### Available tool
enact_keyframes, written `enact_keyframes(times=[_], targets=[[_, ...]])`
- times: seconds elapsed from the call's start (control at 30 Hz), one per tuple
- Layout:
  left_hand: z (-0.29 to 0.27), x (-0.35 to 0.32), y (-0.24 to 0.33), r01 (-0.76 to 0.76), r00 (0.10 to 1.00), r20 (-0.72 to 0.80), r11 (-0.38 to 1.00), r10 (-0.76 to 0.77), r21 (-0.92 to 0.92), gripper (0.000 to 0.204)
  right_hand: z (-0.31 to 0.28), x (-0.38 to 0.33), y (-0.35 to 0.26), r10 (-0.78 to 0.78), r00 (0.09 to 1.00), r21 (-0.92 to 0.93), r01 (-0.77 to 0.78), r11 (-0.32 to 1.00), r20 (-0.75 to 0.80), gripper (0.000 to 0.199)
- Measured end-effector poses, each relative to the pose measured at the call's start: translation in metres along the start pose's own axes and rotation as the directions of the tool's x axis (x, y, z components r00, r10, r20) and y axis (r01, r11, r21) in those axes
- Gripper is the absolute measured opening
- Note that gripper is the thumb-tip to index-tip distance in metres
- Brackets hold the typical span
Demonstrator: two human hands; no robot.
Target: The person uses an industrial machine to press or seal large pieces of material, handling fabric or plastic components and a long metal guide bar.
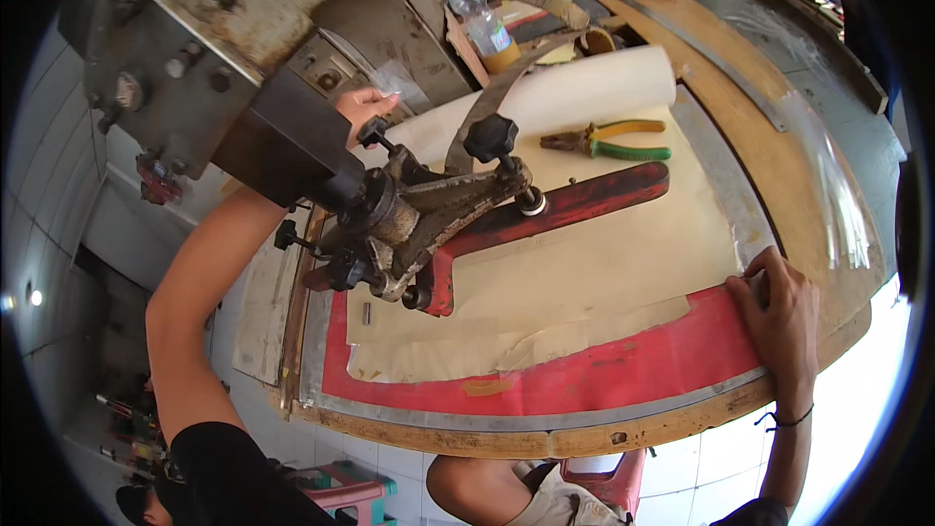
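My left hand (363, 111) reaches behind the machine's black block (292, 141). Its fingers stretch out next to a clear plastic scrap, and part of the hand is hidden. At the board's right edge my right hand (782, 307) has its thumb and bent fingers pressed together on the border of a red sheet (623, 375). A cream sheet (594, 273) lies over the red one, with torn, taped edges. Above it extends a red bent bar (575, 209), held by a metal clamp bracket (438, 209) with black knobs. Pliers (604, 139) with yellow and green handles lie on the cream sheet.
A large white roll (594, 88) lies behind the pliers. Beyond it stands a bottle (482, 19) with orange liquid. A long metal ruler (711, 58) rests on the wooden table (828, 166). Clear plastic strips (842, 195) hang at the right. Plastic stools (355, 487) stand below.
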State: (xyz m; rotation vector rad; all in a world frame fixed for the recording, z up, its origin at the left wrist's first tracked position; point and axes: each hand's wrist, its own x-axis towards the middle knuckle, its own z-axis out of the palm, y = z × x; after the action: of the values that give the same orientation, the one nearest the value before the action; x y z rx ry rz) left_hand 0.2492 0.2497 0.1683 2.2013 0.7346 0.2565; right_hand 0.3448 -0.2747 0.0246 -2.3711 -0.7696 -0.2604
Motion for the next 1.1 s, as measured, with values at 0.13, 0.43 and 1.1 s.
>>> enact_keyframes(times=[0.13,0.43,1.1], targets=[[-0.005,-0.005,0.002,-0.089,0.995,0.049,0.991,0.085,0.099,0.037,-0.002,0.0,-0.003,-0.017,0.999,0.043,0.016,0.999,0.027,0.024],[0.002,-0.003,-0.008,-0.209,0.95,0.244,0.978,0.196,0.027,0.032,-0.005,0.0,-0.003,-0.024,0.999,0.052,0.023,0.998,0.021,0.023],[-0.067,-0.057,-0.025,-0.114,0.989,0.115,0.973,0.093,0.202,0.032,-0.011,0.001,-0.005,-0.012,0.997,0.055,0.008,0.998,0.076,0.023]])
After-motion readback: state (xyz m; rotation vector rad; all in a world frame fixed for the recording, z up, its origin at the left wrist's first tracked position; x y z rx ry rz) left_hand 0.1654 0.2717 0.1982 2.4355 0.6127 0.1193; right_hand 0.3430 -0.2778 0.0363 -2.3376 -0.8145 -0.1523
